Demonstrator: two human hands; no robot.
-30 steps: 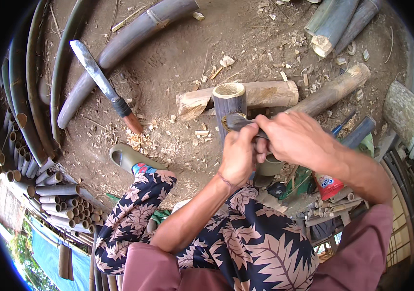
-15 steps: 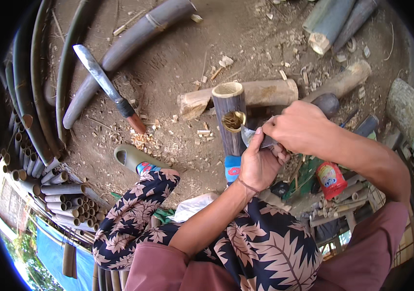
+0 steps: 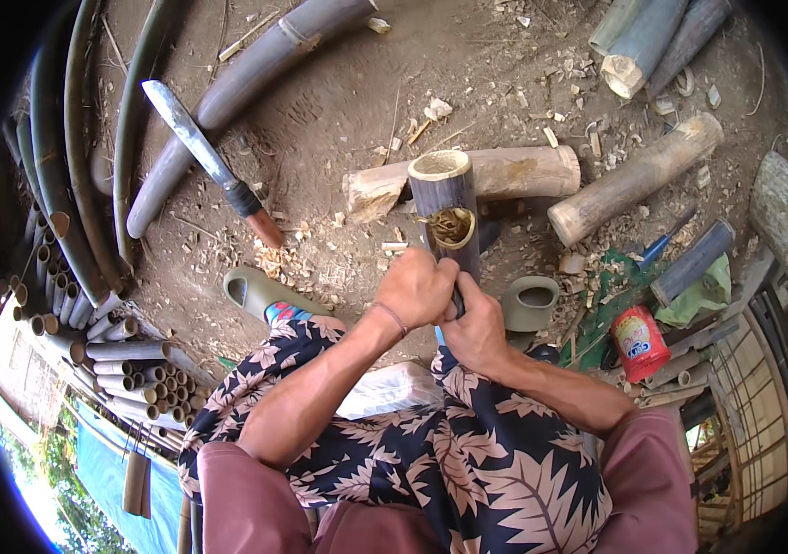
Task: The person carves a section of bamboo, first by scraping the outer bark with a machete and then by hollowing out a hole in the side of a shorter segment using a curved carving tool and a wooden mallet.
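A dark-skinned bamboo tube (image 3: 429, 196) stands upright between my feet, its pale cut rim facing up. A rounded hole (image 3: 454, 231) in its side shows a pale edge and curled brown fibres or shavings. Just below this hole, my left hand (image 3: 417, 288) is a closed fist, knuckles up, against the tube. My right hand (image 3: 477, 328) is closed beside it, touching it from the lower right. A short piece of a dark tool (image 3: 458, 301) shows between the two hands; the rest is hidden behind my fingers.
A large knife (image 3: 195, 148) with a wooden handle leans on a long bamboo pole (image 3: 255, 65) at left. Behind the tube lies a bamboo log (image 3: 523, 173); another log (image 3: 639, 175) is right. Green clogs (image 3: 531, 304), a red packet (image 3: 639, 343) and stacked bamboo pieces (image 3: 131, 355) surround me.
My hands have come down and left, from handling a pointed grey blade beside the hole to closing together against the tube. My right arm has swung inward, uncovering the right clog and log.
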